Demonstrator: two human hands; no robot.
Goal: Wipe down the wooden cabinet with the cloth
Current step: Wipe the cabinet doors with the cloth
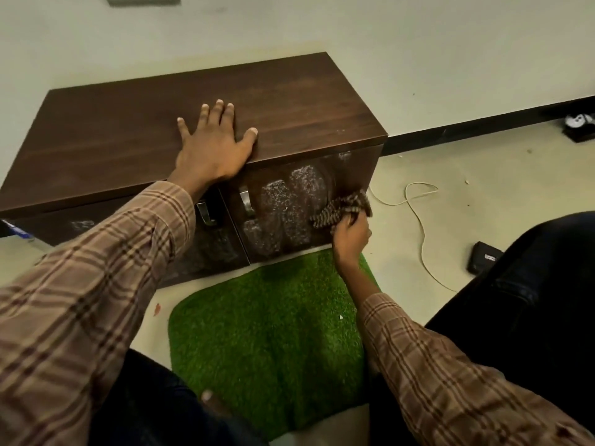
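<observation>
You are looking down at a low wooden cabinet (289, 101) that fills the upper middle of the frame, standing against a pale wall. Your left hand (214, 146) lies flat on its top near the front edge, fingers spread and straight, likely bracing you. Your right hand (351, 235), at centre right, grips a bunched striped cloth (343, 207) and holds it against the right door (296, 207) — the door's dark front shows cloudy patches of smear beside a metal handle (246, 201). The step in hand appears to be wiping this door's front. The next move probably calls for sweeping the cloth leftward across those patches, then on to the left door (212, 249), which looks smeared too. A green grass-like mat (273, 333) lies on the floor below the cabinet, at lower centre — a thin cord (418, 214) trails at the right.
</observation>
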